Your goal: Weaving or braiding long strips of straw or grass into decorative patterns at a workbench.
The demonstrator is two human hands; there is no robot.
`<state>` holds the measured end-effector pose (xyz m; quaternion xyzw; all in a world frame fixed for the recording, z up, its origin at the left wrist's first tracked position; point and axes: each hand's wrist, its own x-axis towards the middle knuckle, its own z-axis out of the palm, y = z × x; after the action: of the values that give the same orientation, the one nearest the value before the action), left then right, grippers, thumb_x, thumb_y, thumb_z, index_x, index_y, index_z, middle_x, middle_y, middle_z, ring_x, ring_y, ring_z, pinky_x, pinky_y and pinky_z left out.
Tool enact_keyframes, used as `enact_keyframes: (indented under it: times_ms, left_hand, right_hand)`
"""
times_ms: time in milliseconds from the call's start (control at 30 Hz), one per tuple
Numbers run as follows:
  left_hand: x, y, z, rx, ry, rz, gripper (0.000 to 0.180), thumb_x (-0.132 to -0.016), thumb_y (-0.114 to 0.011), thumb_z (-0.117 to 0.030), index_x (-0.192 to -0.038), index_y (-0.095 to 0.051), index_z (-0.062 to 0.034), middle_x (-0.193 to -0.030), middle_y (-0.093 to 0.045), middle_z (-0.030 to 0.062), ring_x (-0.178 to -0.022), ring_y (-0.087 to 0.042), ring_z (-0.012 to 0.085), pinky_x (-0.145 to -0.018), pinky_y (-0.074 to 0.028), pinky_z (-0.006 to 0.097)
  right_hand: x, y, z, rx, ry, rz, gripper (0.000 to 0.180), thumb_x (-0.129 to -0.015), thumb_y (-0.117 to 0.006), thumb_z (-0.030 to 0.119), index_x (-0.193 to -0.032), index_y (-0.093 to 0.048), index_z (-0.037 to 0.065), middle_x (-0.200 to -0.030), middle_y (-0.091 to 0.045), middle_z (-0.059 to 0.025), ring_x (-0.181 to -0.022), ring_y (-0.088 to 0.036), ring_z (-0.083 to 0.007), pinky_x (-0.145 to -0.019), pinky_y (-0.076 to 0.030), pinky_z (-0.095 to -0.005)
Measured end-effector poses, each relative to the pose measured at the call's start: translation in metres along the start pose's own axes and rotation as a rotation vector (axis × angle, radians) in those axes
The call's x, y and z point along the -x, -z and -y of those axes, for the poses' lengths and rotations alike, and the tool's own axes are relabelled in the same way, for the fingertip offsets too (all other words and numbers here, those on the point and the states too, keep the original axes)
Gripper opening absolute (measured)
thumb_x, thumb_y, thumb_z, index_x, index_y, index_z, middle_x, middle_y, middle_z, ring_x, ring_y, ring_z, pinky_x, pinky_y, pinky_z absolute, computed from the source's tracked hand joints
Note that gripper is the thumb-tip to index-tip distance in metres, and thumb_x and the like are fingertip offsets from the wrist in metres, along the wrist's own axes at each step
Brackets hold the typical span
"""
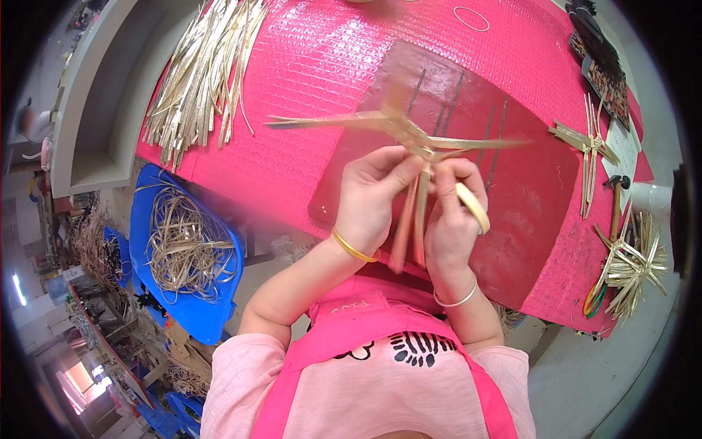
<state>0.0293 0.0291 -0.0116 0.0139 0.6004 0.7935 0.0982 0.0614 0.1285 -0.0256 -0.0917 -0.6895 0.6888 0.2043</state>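
Note:
Above a dark red board [537, 212], a cross-shaped piece of woven gold strips [409, 135] is held between both hands. My left hand [369, 194] is closed, pinching the strips near their crossing with thumb and fingers. Close beside it, my right hand [455, 219] is also closed, its fingertips on the same crossing. Strip ends spread left, right and away from me, and others hang down between the hands; several are blurred by motion. A pale yellow ring [474, 208], like a narrow tape roll, hangs at the fingers of my right hand.
Loose gold strips [208, 73] lie at the table's far left. A blue bin [232, 282] of tangled strips stands left below the pink table [292, 168]. More woven crosses [591, 150], a hammer [616, 208] and a starlike strip bundle [636, 267] lie along the right edge.

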Motion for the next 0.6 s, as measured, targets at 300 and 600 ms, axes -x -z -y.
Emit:
enact_keyframes:
  times_ms: [300,600]
  left_hand:
    - [-0.08,0.066,-0.021,-1.411,-0.669,0.409,0.015,-0.072,-0.059,-0.012,-0.082,-0.058,-0.0007,-0.07,-0.057,0.0094,-0.062,-0.056,0.0175,-0.055,-0.043,0.027]
    - [0.006,0.016,-0.024,-0.199,0.277,0.53,0.026,-0.073,-0.059,-0.003,-0.098,-0.053,0.0013,-0.079,-0.059,0.008,-0.073,-0.055,0.0098,-0.066,-0.046,0.023]
  right_hand:
    - [0.003,0.097,0.02,0.006,0.478,-0.01,0.035,-0.079,-0.034,0.026,-0.085,-0.054,-0.003,-0.077,-0.051,-0.0117,-0.075,-0.051,-0.0211,-0.069,-0.042,-0.0333]
    - [0.0,0.02,0.015,0.041,0.086,0.382,0.057,-0.084,-0.031,0.036,-0.128,-0.021,0.002,-0.13,-0.024,-0.0153,-0.117,-0.031,-0.0244,-0.096,-0.02,-0.0332]
